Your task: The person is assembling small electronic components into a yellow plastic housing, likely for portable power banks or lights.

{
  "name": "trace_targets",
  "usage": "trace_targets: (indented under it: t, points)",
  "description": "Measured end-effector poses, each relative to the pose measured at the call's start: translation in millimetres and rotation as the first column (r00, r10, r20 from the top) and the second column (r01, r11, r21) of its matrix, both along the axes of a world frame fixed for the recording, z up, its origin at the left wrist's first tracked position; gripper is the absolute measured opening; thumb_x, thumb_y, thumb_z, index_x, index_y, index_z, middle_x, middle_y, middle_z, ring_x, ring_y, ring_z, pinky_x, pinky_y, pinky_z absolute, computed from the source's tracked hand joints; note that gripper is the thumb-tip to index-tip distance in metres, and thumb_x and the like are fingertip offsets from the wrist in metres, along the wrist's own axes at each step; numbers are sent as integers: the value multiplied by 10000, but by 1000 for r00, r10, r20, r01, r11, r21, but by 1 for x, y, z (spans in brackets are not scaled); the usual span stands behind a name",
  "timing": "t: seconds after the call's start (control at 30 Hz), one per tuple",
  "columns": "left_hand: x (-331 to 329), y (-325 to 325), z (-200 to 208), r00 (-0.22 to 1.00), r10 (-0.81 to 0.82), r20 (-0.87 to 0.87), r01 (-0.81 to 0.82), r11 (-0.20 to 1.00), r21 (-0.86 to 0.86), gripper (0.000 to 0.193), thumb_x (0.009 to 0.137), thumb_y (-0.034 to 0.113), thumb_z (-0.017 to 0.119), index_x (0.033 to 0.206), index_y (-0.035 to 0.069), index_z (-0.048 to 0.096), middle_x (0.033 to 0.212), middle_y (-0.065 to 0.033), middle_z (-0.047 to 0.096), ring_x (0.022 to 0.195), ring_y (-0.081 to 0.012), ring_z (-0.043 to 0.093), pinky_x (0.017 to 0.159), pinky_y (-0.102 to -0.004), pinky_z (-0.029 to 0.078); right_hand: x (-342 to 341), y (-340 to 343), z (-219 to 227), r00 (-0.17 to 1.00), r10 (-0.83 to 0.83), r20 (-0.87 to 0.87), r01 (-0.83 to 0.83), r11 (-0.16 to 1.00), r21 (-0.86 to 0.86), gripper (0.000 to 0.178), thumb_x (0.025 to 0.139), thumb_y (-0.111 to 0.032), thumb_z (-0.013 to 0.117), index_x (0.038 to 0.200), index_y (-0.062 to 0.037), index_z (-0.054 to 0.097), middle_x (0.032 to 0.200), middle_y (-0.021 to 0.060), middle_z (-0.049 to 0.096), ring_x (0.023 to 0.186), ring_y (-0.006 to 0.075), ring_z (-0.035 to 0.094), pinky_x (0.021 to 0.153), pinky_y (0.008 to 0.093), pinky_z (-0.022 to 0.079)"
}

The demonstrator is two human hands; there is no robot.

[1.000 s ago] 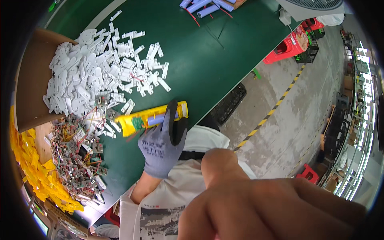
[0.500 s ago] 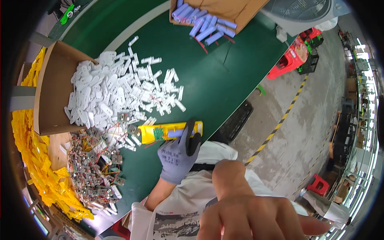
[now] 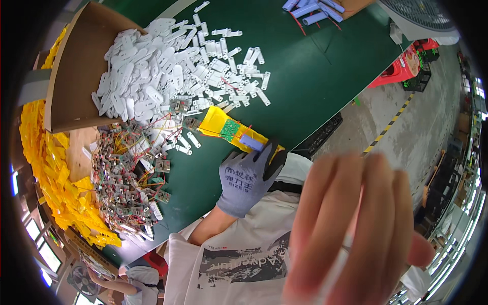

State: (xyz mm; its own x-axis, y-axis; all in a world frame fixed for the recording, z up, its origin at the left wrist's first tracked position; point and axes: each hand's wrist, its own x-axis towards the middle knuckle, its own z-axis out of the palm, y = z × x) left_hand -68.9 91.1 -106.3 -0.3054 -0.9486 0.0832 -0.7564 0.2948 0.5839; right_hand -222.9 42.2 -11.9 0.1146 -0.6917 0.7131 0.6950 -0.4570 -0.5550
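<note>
My left hand (image 3: 247, 175), in a grey glove with black fingertips, grips the near end of a yellow plastic casing (image 3: 212, 120) at the table's edge. Lying in the casing are a small green circuit board (image 3: 230, 129) and a blue-violet cylindrical battery cell (image 3: 251, 143), partly covered by the fingers. The casing's far end rests by the wired circuit boards. My bare right hand (image 3: 351, 229) is raised very close to the view, blurred, away from the table. Its fingers look stretched, with a gap between them and nothing visible held.
White plastic pieces (image 3: 152, 66) spill from a cardboard box (image 3: 76, 66). Wired circuit boards (image 3: 127, 183) pile nearer me, beside yellow casings (image 3: 56, 178) at left. More battery cells (image 3: 315, 18) lie at the far side, near a fan (image 3: 419, 12). A red stool (image 3: 399, 71) stands beyond the table's right edge.
The view has shifted, so the table's things sit differently in it. The yellow casing has turned to a slant, still in my left hand. My right hand has turned, its fingers now more visible.
</note>
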Motion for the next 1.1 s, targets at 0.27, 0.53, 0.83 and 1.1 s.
trace_targets:
  t: [0.27, 0.53, 0.83, 1.1]
  points:
    - [36, 21, 19, 994, -60, 90, 58, 998, 29, 204, 770, 304, 701, 927, 173, 701, 702, -24, 605, 581, -212, 586, 661, -362, 492, -26, -75, -65, 506, -377, -776, 765, 611, 202, 272, 873, -195, 659, 998, 46, 668, 971, 156, 693, 816, 202, 662, 718, 288, 514]
    - [91, 13, 45, 953, -179, 243, 134, 972, 191, 252, 693, 170, 707, 944, 198, 706, 801, -39, 591, 809, -262, 585, 864, -425, 466, -26, -118, -109, 168, -266, -949, 668, 739, -89, 219, 812, -139, 684, 1028, -102, 694, 880, 70, 683, 739, 190, 658, 663, 297, 504]
    - [88, 8, 58, 976, 135, 172, -145, 988, 46, 552, 642, 105, 741, 1176, 148, 612, 1211, -142, 514, 1135, -361, 471, 988, -517, 375, -16, -131, -106, 207, -225, -952, 550, 832, -78, 184, 817, -157, 691, 983, -78, 695, 843, 68, 669, 706, 164, 651, 609, 278, 490]
    - [45, 0, 11, 881, 472, -2, -471, 879, -66, 701, 664, 156, 776, 1305, 112, 494, 1249, -151, 511, 1089, -352, 501, 909, -445, 402, -8, -134, -106, 285, -375, -882, 622, 772, -127, 108, 843, -62, 664, 943, -42, 698, 772, 48, 642, 671, 96, 591, 561, 219, 407]
